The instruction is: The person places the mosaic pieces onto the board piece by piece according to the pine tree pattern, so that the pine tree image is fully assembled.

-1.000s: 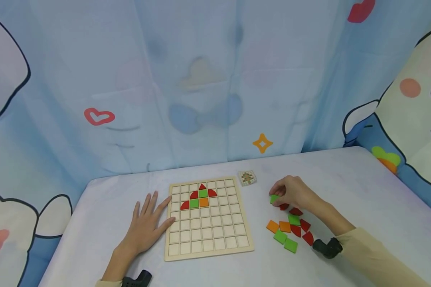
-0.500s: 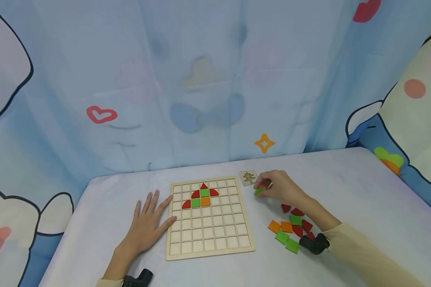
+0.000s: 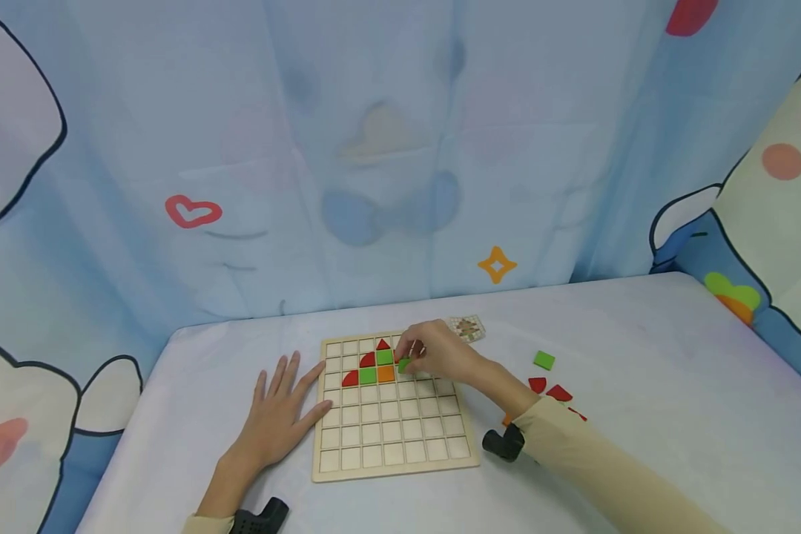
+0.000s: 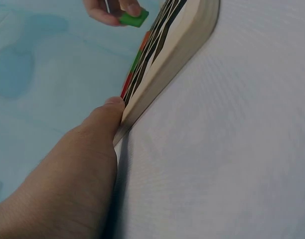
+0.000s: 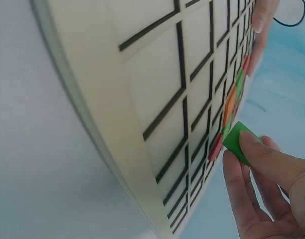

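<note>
A wooden grid board [image 3: 394, 453] lies on the table. In its upper rows sit a red triangle tile [image 3: 383, 345], two green square tiles [image 3: 368, 376], an orange square tile [image 3: 386, 373] and red quarter-round tiles [image 3: 350, 379]. My right hand [image 3: 443, 352] pinches a green square tile [image 5: 236, 142] between thumb and fingers, just over the board to the right of the orange one. That hand partly hides the red tile behind it. My left hand [image 3: 274, 415] lies with spread, straight fingers at the board's left edge, its thumb [image 4: 105, 117] touching the rim.
A small patterned card [image 3: 467, 328] lies beyond the board's upper right corner. Right of the board are a loose green square tile [image 3: 544, 360] and several red tiles [image 3: 559, 393], partly covered by my right sleeve [image 3: 594, 452]. A blue printed curtain [image 3: 387, 185] hangs behind the table.
My right hand has carried the green square tile leftward from the loose pile to above the board. A loose green tile now shows where the right hand was. The left hand stays at the board.
</note>
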### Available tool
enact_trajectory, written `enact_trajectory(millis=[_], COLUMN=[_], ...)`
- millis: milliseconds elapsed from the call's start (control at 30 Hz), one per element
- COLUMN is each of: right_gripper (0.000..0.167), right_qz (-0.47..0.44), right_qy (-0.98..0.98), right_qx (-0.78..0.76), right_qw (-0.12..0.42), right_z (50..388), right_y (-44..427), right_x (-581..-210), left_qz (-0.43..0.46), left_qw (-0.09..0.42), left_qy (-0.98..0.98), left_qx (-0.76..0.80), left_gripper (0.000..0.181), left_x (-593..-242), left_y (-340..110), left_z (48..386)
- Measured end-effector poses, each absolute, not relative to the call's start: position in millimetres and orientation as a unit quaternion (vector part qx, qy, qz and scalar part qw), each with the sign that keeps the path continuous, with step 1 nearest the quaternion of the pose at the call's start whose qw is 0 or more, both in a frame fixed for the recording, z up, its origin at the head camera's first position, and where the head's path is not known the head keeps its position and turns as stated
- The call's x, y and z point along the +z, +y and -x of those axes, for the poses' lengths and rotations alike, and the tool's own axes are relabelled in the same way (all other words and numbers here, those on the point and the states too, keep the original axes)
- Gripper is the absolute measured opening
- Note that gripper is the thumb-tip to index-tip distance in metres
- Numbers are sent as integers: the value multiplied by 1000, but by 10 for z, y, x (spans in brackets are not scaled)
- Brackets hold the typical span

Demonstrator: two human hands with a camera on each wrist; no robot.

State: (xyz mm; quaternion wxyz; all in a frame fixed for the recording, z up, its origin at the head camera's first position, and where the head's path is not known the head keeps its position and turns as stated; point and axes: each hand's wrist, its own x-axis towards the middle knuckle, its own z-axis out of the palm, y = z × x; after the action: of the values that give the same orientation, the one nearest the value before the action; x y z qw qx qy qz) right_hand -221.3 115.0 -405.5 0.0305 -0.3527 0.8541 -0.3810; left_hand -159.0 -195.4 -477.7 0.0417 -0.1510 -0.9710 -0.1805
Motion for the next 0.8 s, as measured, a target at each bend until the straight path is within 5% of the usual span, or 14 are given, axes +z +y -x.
enact_trajectory(millis=[800], right_gripper=[16], right_qz=[319], right_qy=[908], right_qx=[-268], right_qw=[26], right_z=[2118], right_y=[994], right_x=[-4130], left_qz=[152], left_qw=[45], left_qy=[-971], left_qx=[-177], left_gripper=[71], left_x=[-4791], left_y=[-1954], left_z=[1594])
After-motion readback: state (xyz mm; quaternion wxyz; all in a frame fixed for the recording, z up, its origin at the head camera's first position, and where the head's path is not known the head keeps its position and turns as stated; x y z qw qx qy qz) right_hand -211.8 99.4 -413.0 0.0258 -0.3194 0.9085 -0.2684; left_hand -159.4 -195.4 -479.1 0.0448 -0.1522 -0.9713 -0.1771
